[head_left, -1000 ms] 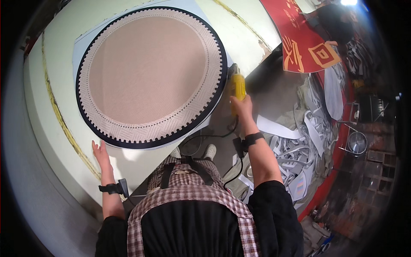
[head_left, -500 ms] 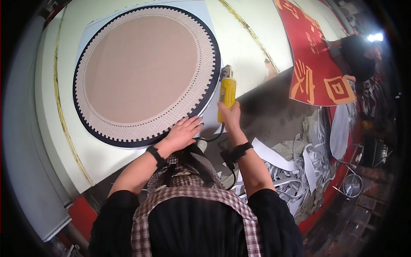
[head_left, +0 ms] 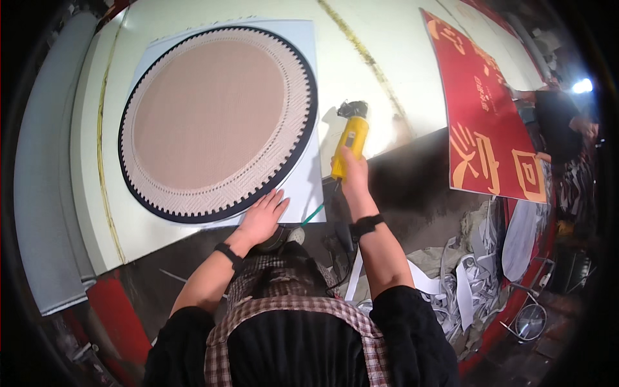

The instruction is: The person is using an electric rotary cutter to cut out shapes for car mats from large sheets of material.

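Note:
A round mat (head_left: pixel 206 122) with a beige middle, a patterned band and a black toothed border lies on a white sheet (head_left: pixel 303 193). My left hand (head_left: pixel 263 218) rests flat on the mat's near edge, its fingers stretched over the border and sheet. In my right hand (head_left: pixel 353 173) is a yellow handheld electric cutter (head_left: pixel 353 138), gripped round its body with the metal head pointing away from me. The cutter is held right of the mat, apart from its border, and its shadow falls on the table beside the head. The blade cannot be made out.
The pale table (head_left: pixel 387 39) ends in a near edge close to me. A red printed mat (head_left: pixel 477 116) lies at the right, with another person (head_left: pixel 558 122) beside it. White offcuts (head_left: pixel 464 284) are heaped on the floor. At far left runs a large grey roll (head_left: pixel 48 161).
The cutter has moved right, from beside the mat's border to a spot away from it. My left hand stays on the near edge. The whole view has shifted somewhat.

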A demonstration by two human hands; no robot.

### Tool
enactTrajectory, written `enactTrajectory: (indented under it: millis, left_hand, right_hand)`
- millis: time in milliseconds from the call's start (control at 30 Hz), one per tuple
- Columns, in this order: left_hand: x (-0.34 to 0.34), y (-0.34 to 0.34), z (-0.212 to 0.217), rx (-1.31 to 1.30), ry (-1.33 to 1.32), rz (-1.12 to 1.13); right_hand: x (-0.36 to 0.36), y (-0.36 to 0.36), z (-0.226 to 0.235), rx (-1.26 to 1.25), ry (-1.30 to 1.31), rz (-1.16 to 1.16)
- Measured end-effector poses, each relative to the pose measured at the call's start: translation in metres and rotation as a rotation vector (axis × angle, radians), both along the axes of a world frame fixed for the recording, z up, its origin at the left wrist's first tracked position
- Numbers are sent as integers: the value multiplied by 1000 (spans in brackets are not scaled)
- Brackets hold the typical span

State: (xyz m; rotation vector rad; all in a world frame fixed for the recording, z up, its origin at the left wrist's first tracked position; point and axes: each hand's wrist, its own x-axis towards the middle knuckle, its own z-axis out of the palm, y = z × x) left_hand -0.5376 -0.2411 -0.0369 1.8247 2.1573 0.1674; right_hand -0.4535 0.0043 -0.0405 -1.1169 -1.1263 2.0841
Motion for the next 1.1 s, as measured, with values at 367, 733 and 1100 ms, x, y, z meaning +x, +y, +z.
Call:
enactTrajectory:
  millis: [367, 733, 1100]
  left_hand:
    - [16, -65, 62, 166, -285, 183]
    - [29, -155, 86, 295, -918, 474]
    - [93, -236, 84, 271, -1067, 424]
  right_hand:
    - [197, -55, 23, -40, -42, -160]
    - [331, -284, 4, -147, -121, -535]
    - [423, -427, -17, -354, -16, -756]
